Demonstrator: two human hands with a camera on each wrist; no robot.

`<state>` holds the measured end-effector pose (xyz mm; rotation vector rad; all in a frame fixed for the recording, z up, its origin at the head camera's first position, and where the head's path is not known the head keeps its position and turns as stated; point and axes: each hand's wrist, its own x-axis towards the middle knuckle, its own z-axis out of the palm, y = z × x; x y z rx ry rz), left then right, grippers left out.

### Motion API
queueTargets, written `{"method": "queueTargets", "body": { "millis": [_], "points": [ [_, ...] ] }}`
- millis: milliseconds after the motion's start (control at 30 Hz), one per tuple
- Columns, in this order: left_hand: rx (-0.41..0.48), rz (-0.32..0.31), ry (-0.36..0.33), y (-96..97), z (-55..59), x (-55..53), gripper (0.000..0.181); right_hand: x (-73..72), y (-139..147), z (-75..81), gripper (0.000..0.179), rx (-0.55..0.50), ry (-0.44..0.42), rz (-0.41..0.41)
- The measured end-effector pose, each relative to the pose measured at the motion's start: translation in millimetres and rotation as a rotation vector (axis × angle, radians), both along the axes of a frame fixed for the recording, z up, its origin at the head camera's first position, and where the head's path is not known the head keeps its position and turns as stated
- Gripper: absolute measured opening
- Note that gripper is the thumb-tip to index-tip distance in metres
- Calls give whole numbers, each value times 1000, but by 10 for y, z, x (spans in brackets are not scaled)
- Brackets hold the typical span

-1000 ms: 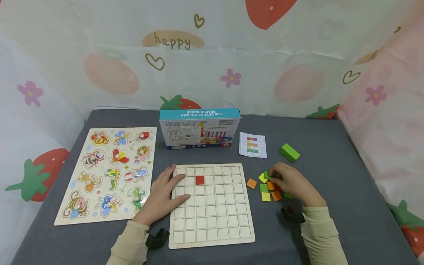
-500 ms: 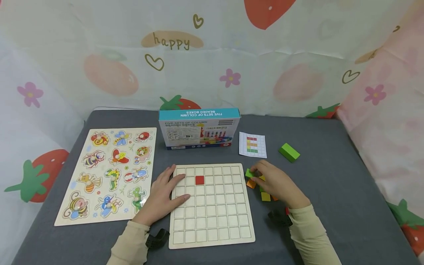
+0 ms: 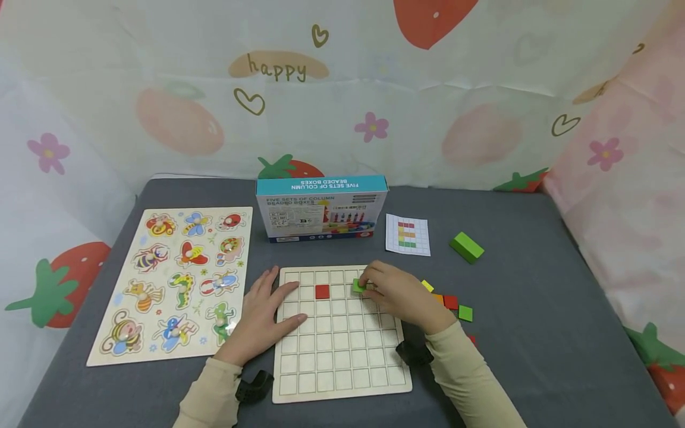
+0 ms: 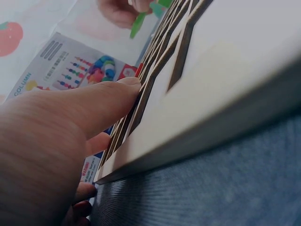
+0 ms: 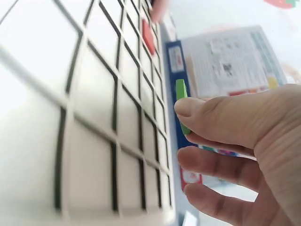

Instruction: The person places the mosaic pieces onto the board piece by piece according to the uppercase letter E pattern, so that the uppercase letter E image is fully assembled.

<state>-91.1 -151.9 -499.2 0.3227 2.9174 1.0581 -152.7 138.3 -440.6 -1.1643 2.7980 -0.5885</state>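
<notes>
A pale gridded board lies on the dark cloth, with one red square tile in its upper rows. My left hand rests on the board's left edge, thumb and index finger lying over the squares. Over the upper right part of the grid, my right hand pinches a green square tile between thumb and finger. In the right wrist view that green tile is held on edge, apart from the grid, while the other fingers are bent below it.
Several loose tiles, among them a red tile and a green tile, lie right of the board, partly hidden by my right arm. Behind stand a box, a pattern card and a green block. An insect puzzle board lies left.
My right hand has picked the green tile out of the loose pile and carried it left over the board. The left hand has stayed in place.
</notes>
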Motion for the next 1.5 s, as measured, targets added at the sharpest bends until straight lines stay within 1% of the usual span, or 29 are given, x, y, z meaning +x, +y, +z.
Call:
{"method": "queueTargets", "body": {
  "millis": [133,233,367,467,633,800,1033,1267,1367,1500],
  "points": [
    [-7,-7,-9,-1,10,-1,67,-1,-152,-51,13,-11,-1,49],
    [-6,-12,3,0,20,4,67,6,-244,-88,14,-12,6,76],
    [-6,-15,26,-2,22,11,67,13,-319,-115,16,7,33,81],
    [-14,-21,28,-2,28,13,67,11,-337,-122,17,15,56,70],
    [-20,-26,26,0,47,13,67,-16,-345,-140,16,19,75,64],
    [-18,-29,36,0,48,-1,68,-35,-346,-145,15,12,88,75],
    [-25,-19,30,2,36,-8,67,-31,-361,-123,14,29,87,78],
    [-11,-9,44,9,20,-10,66,-16,-364,-99,14,42,72,74],
    [-11,-6,23,8,16,-4,66,-5,-316,-75,18,42,57,65],
    [-4,-7,0,4,15,4,67,10,-154,-32,21,25,91,40]
  ]
}}
